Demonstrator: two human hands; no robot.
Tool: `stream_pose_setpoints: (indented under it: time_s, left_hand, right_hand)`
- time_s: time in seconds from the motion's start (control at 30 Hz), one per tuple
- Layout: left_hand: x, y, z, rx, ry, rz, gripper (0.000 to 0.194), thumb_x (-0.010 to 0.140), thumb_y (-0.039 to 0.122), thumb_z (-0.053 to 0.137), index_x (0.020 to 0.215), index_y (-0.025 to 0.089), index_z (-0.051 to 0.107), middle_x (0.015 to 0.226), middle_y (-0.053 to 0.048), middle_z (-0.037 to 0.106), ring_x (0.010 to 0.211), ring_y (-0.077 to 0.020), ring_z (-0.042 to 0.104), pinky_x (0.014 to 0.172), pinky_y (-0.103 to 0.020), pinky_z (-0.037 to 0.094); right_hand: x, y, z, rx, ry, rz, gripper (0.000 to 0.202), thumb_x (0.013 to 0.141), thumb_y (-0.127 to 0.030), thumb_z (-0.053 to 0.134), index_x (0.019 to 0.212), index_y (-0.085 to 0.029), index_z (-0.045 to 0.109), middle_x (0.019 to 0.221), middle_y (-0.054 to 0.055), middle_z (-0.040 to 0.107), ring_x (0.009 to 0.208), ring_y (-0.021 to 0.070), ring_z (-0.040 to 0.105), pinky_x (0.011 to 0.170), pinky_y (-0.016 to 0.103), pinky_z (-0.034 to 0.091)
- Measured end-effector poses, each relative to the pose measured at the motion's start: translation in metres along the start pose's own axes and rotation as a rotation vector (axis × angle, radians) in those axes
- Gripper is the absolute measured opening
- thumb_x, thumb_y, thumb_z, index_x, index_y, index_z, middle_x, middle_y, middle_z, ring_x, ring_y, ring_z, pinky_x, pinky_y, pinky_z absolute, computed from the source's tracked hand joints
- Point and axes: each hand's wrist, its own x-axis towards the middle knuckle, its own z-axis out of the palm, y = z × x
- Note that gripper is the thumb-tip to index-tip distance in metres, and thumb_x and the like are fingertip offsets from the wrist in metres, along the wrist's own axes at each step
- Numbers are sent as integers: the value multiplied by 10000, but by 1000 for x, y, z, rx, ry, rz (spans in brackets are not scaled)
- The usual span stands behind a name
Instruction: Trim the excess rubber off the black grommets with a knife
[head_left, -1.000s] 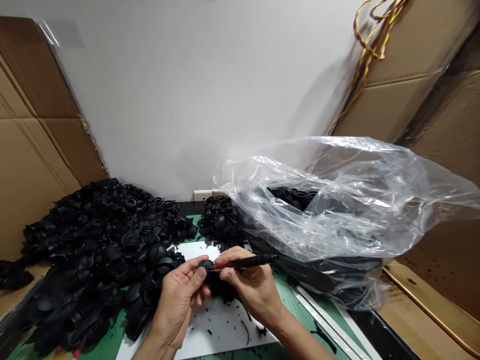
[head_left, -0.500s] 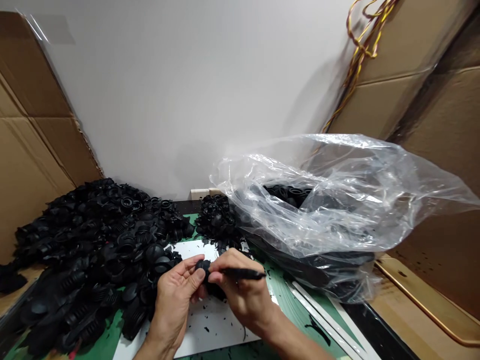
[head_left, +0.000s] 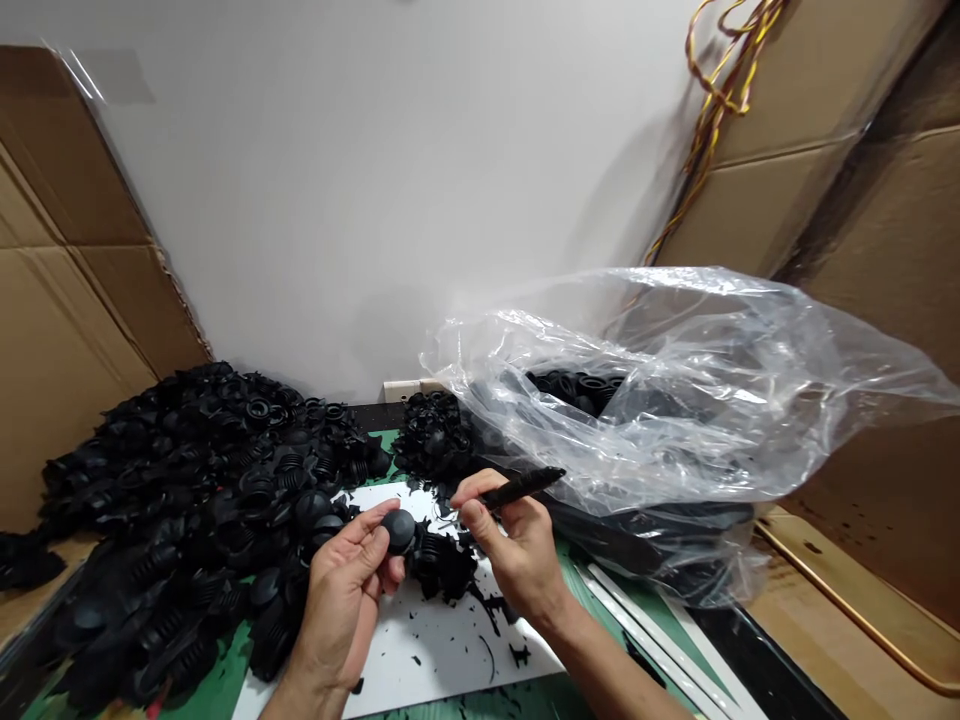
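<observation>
My left hand [head_left: 345, 580] pinches a round, dome-topped black rubber part [head_left: 399, 531] between thumb and fingers, above a white sheet [head_left: 442, 655]. To its right, my right hand [head_left: 517, 545] grips a black pen-like tool [head_left: 523, 487], whose dark end points up and right; its working tip is too small to make out. Beside the held part lies a small heap of black ribbed pieces and scraps [head_left: 450, 568] on the sheet. The two hands are apart.
A large pile of black rubber parts [head_left: 187, 470] covers the left side of the green mat [head_left: 232, 665]. At right are a clear plastic bag [head_left: 675, 400] of black parts, white strips [head_left: 645, 625] and a gold phone [head_left: 862, 590]. Cardboard [head_left: 67, 250] stands at left.
My right hand has moved right and slightly up, away from the black part, with the tool tilted upward. The part in my left hand now shows its smooth dome.
</observation>
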Motion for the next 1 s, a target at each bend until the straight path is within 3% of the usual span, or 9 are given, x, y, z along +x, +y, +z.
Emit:
stream_pose_setpoints:
  time_s: [0.23, 0.57, 0.7, 0.83, 1.0]
  left_hand:
    - [1, -2, 2, 18, 4, 32, 393, 505, 258, 851, 849, 102, 743, 593, -22, 638, 440, -76, 505, 414, -177, 359]
    - [-2, -2, 3, 117, -13, 77, 406, 498, 258, 850, 862, 111, 748, 534, -10, 624, 424, -72, 500, 420, -174, 360]
    - [-3, -2, 4, 128, -39, 80, 402, 500, 262, 848, 862, 118, 747, 556, -2, 618, 432, -73, 510, 435, -177, 367]
    - [-2, -2, 3, 85, -61, 29, 400, 557, 285, 826, 908, 117, 733, 579, 2, 607, 450, -75, 514, 442, -179, 373]
    - [1, -3, -2, -8, -67, -14, 361, 613, 249, 793, 951, 152, 709, 707, -10, 642, 498, -90, 545, 452, -192, 406]
  right_hand:
    - [-6, -4, 8, 118, -47, -4, 108, 809, -287, 630, 794, -192, 679, 783, 54, 655, 742, 193, 608, 674, 305, 482]
    - [-11, -8, 16, 88, -40, 23, 128, 803, -305, 639, 753, -198, 689, 726, 57, 673, 678, 188, 625, 620, 296, 508]
    - [-8, -3, 10, 11, 93, -32, 116, 824, -291, 613, 764, -207, 666, 737, 48, 661, 677, 186, 604, 627, 304, 485]
    - [0, 3, -1, -18, 204, 93, 227, 854, -371, 558, 729, -187, 604, 706, 24, 599, 643, 163, 545, 617, 293, 441]
    - [2, 6, -1, 39, -16, 215, 237, 872, -371, 503, 753, -179, 576, 660, -1, 537, 613, 147, 509, 582, 267, 416]
